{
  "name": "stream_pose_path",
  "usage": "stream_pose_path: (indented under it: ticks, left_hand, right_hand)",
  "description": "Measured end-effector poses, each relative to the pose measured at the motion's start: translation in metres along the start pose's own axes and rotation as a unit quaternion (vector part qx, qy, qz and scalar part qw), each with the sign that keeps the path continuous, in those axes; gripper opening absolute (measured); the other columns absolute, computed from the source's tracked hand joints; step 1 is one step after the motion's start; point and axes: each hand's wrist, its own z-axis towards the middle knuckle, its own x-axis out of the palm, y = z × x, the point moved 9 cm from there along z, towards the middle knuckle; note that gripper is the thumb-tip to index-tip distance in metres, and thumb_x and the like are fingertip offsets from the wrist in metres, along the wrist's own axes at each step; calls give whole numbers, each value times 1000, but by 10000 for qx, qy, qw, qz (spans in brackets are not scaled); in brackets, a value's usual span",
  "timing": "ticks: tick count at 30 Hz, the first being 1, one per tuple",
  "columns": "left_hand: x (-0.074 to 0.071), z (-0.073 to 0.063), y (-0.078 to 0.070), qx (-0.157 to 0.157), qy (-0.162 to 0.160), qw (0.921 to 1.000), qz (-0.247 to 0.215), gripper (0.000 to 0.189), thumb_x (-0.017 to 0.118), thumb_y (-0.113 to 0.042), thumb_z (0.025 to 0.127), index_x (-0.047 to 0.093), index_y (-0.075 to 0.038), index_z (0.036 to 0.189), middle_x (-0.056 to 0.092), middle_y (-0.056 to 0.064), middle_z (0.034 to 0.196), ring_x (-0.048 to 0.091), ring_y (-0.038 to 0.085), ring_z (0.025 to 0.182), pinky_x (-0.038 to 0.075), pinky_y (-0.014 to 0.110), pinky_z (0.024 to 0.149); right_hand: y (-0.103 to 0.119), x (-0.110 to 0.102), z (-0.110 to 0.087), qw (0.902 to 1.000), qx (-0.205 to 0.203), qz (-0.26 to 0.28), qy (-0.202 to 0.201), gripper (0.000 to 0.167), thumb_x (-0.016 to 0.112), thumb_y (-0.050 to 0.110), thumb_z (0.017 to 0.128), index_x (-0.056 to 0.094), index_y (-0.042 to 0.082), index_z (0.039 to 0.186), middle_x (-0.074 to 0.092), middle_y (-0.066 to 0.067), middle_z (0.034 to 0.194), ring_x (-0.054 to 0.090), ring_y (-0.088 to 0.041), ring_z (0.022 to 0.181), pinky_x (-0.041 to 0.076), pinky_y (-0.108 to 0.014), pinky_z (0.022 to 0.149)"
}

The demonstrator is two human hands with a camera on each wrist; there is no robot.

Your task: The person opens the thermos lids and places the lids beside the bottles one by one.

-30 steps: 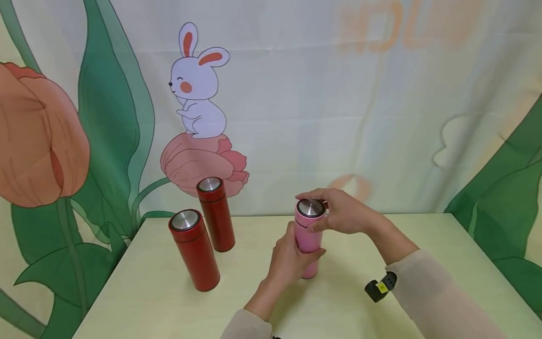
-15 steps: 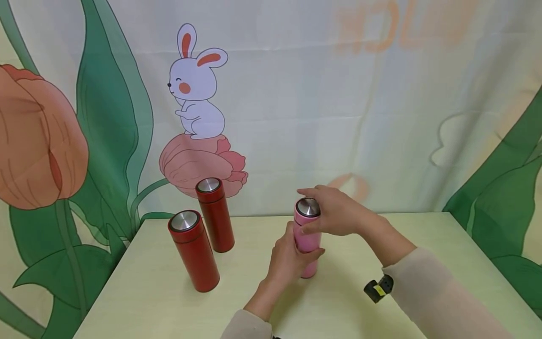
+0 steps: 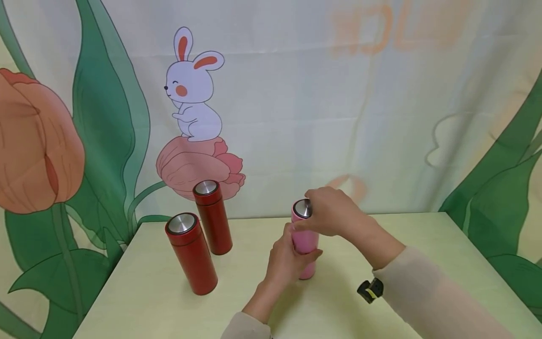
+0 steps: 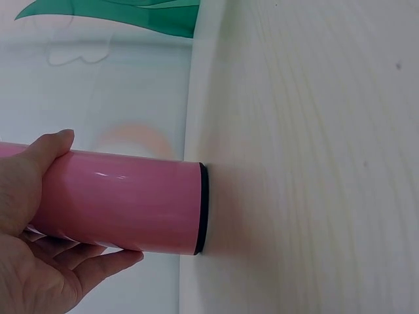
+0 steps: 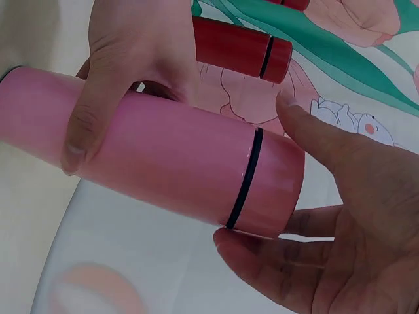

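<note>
A pink thermos (image 3: 306,242) with a silver-topped lid (image 3: 302,208) stands upright on the table. My left hand (image 3: 282,261) grips its body from the left, thumb across the front; in the left wrist view the dark base (image 4: 203,209) meets the tabletop. Around the lid at the top curls my right hand (image 3: 334,212), covering part of the silver disc. The right wrist view has that hand's thumb (image 5: 314,127) on one side of the lid and its fingers (image 5: 255,258) on the other, by the dark seam ring (image 5: 244,178).
Two red thermoses stand at the left of the pale wooden table (image 3: 139,306), a nearer one (image 3: 195,259) and a farther one (image 3: 217,226). Behind the table's back edge hangs a printed curtain (image 3: 288,94) with a rabbit and flowers. A black strap (image 3: 370,289) hangs by the right sleeve.
My right hand has turned about the lid, its thumb moving left and its fingers covering more of the silver top. The left hand keeps its grip, and the thermos stays standing.
</note>
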Motion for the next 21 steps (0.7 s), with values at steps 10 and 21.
stream_pose_path:
  ticks: [10,21]
  left_hand:
    - [-1,-1,1,-12,-30,9999,141,69,89,-42,80,48,-21,132,73,3,116,72,19,103,57,41,85]
    - [-1,0,-2,63,-41,9998,168,68,89,-41,80,48,-20,129,73,3,116,73,20,103,57,40,85]
  right_hand:
    - [9,-2,3,9990,386,-213,-119,48,90,44,76,57,10,72,51,0,65,47,-17,59,36,-28,51]
    - [8,-2,3,9989,396,-253,-74,43,89,40,77,58,10,76,56,-1,68,51,-18,63,39,-29,53]
